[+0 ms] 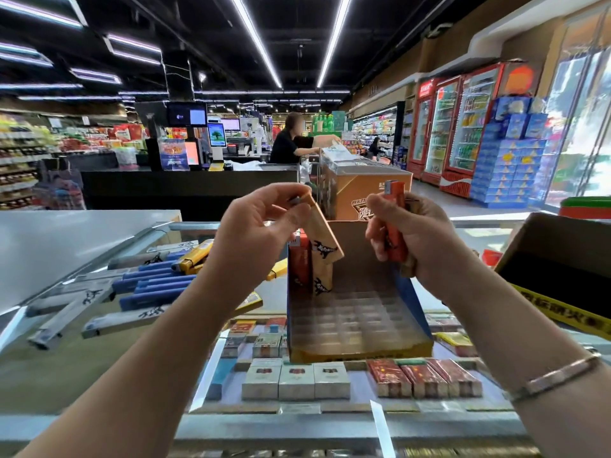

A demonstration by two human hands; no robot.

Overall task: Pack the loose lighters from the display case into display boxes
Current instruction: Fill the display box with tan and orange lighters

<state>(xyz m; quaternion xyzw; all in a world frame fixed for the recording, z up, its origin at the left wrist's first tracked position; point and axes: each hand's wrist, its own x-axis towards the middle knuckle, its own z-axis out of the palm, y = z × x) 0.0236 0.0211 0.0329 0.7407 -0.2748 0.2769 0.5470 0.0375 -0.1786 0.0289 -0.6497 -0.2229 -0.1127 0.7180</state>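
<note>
Your display box [358, 328] sits open on the glass case [139, 328], its grid tray mostly bare, with a red lighter [299, 264] and a tan lighter [320, 280] upright in the back-left corner. You've got another tan one [322, 233] tilted above them and an orange lighter [395, 226] upright. Loose blue, grey and yellow lighters [132, 285] lie scattered left.

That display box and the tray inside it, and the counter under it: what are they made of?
Display box: likely printed cardboard, with thin flat folded walls. Its tray: apparently clear moulded plastic, a glossy grid of pockets. Counter: glass, since cigarette packs show through it and it reflects light.
</note>
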